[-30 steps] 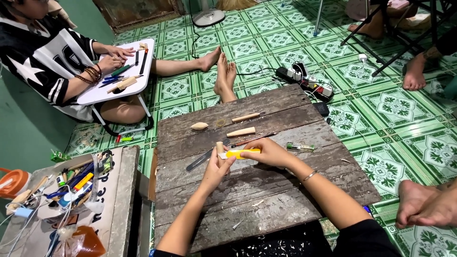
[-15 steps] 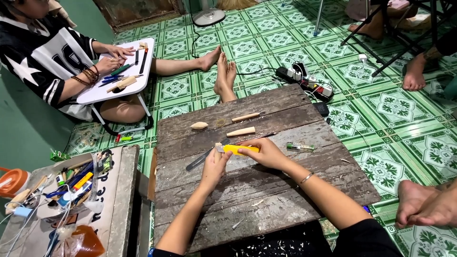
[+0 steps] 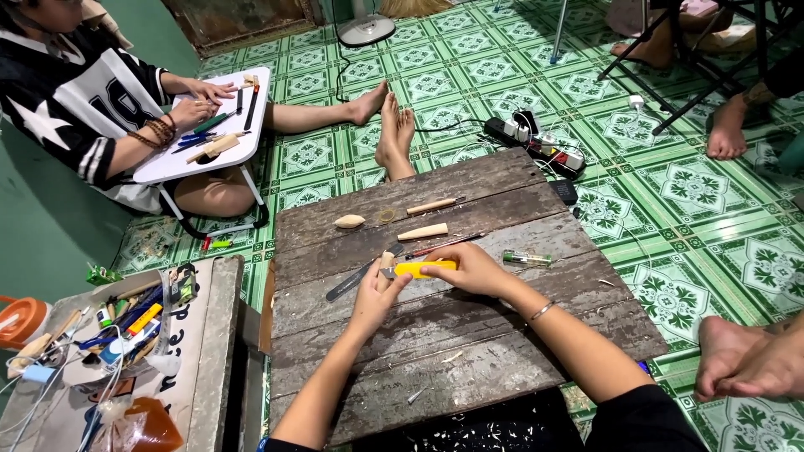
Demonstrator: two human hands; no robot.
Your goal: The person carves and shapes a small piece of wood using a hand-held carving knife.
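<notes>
Head view showed the right hand (image 3: 471, 269) clenched around a yellow plastic knife (image 3: 416, 269), its blade meeting a small pale wooden stick (image 3: 386, 261) pinched upright in the left hand (image 3: 374, 295). Both hands hovered over a counter (image 3: 469, 335) of rough, grey, weathered planks littered with pale shavings. Near them lay a tapered wooden peg (image 3: 422, 232), an oval wooden piece (image 3: 349, 222) and a dark flat metal file (image 3: 358, 277).
</notes>
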